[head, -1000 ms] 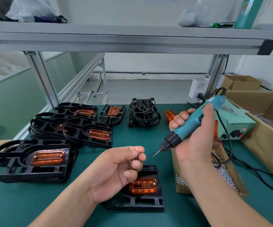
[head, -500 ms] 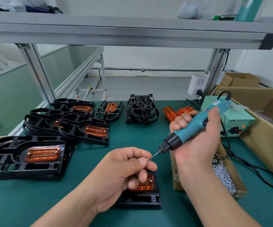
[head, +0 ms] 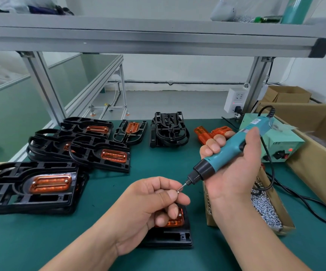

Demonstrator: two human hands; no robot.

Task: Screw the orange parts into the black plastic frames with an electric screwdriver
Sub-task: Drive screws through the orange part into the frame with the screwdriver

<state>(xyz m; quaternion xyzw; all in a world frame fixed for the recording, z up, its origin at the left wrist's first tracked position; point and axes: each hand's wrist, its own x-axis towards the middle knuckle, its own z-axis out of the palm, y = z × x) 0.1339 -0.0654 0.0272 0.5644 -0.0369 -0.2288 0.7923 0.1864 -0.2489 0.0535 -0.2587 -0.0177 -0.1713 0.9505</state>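
The left hand [head: 150, 208], its grip pinched on a small screw [head: 177, 191], holds it at the bit of the electric screwdriver [head: 226, 151]. The right hand [head: 236, 173] clasps the tool, tip slanting toward 8 o'clock, likely to seat the screw. Beneath, at 6 o'clock on the desk [head: 40, 241], the black frame [head: 170, 238] and orange part [head: 175, 221] wait.

I can read just 1 word: "LED", in dark letters on the front of the pale green power box [head: 287, 145] just beyond my right hand [head: 234, 173]. The white label near the cord end of the electric screwdriver [head: 226, 151] I grip has print too small to read. So does the side of the cardboard screw box [head: 209, 210] under that hand.
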